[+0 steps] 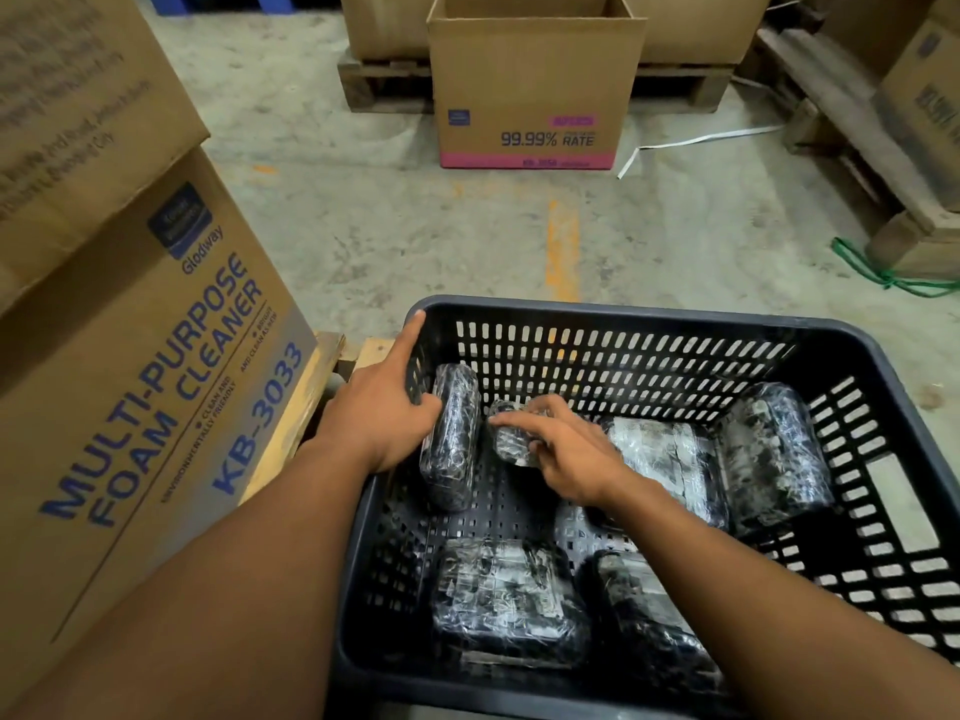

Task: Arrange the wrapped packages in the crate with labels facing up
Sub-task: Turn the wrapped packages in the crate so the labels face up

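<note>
I saw the dark slatted crate (613, 319) holding six wrapped packages: one (451, 439) standing on edge against the left wall, a small one (511, 439) beside it, two (670, 459) (774, 454) lying toward the right wall, and two (504, 600) (644, 615) near my side. Bare crate floor showed in the middle and along the right. My left hand (384, 413) straddled the left rim, thumb inside against the upright package, fingers loosely extended outside. My right hand (566, 454) curled over the small package, fingertips pinching it. An open cardboard box (530, 90) stood across the concrete floor.
</note>
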The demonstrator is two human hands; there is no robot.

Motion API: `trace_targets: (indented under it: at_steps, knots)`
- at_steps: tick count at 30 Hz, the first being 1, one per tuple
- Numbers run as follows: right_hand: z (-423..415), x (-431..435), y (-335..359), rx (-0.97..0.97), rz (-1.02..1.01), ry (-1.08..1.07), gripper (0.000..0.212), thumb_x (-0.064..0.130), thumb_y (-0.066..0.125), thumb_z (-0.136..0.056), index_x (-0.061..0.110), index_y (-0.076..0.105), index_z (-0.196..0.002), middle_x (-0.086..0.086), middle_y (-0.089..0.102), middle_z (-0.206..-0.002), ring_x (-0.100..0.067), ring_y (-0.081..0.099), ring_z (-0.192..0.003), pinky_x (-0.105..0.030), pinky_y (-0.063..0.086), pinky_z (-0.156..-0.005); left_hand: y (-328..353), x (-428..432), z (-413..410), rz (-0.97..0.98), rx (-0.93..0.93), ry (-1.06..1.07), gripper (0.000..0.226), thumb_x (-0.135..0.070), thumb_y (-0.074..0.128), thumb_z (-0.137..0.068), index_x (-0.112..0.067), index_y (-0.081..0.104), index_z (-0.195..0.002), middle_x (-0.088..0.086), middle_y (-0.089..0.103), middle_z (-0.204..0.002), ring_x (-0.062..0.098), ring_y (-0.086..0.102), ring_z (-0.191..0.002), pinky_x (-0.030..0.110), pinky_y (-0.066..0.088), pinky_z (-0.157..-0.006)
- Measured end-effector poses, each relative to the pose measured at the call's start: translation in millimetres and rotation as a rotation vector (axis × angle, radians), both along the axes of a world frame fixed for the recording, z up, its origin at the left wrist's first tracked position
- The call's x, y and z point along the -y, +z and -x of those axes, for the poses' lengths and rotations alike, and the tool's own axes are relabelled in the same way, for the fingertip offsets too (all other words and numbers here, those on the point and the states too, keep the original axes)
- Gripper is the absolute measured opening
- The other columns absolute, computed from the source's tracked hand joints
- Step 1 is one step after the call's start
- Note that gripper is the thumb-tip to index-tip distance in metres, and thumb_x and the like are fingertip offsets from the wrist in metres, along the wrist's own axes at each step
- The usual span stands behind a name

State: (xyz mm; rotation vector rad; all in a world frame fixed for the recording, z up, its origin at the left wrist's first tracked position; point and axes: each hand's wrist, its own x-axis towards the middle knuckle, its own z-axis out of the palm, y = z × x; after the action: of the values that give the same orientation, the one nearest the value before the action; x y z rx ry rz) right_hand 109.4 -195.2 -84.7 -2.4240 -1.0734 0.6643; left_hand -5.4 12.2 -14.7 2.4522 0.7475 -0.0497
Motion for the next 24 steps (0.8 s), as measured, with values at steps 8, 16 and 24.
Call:
trace_targets:
  at_steps: [8, 16, 24]
  knots:
    - [-16, -2, -6, 0.262, 0.138, 0.126, 0.06, 0.044, 0.049, -0.103, 0.061, 0.021, -0.153, -0.01, 0.029, -0.165, -0.028, 0.04, -0.141, -0.051, 0.037, -0.116, 0, 1, -1, -0.024, -0.028, 0.005, 0.097, -0.037, 0.055, -0.091, -0.065, -0.015, -0.152, 0.003, 0.065, -0.088, 0.029, 0.065, -0.08, 0.052, 0.059, -0.078]
    - [-11, 1, 8, 0.195, 0.067, -0.012, 0.076, 0.016, 0.059, -0.098, 0.058, 0.026, -0.152, -0.008, 0.048, -0.15, -0.024, 0.052, -0.125, -0.043, 0.049, -0.106, -3, 3, -5, -0.118, -0.083, -0.027, 0.101, -0.04, 0.056, -0.092, -0.055, -0.021, -0.156, 0.005, 0.064, -0.098, 0.026, 0.065, -0.086, 0.044, 0.056, -0.071]
    - [-37, 33, 66, -0.508, -0.461, -0.464, 0.052, 0.009, 0.068, -0.093, 0.044, 0.063, -0.131, -0.012, 0.055, -0.128, -0.031, 0.074, -0.091, -0.043, 0.067, -0.073, 13, 33, -17, -0.437, -0.012, -0.251, 0.082, -0.058, 0.051, -0.093, -0.035, 0.018, -0.165, 0.013, 0.021, -0.171, 0.031, 0.012, -0.159, 0.052, 0.008, -0.13]
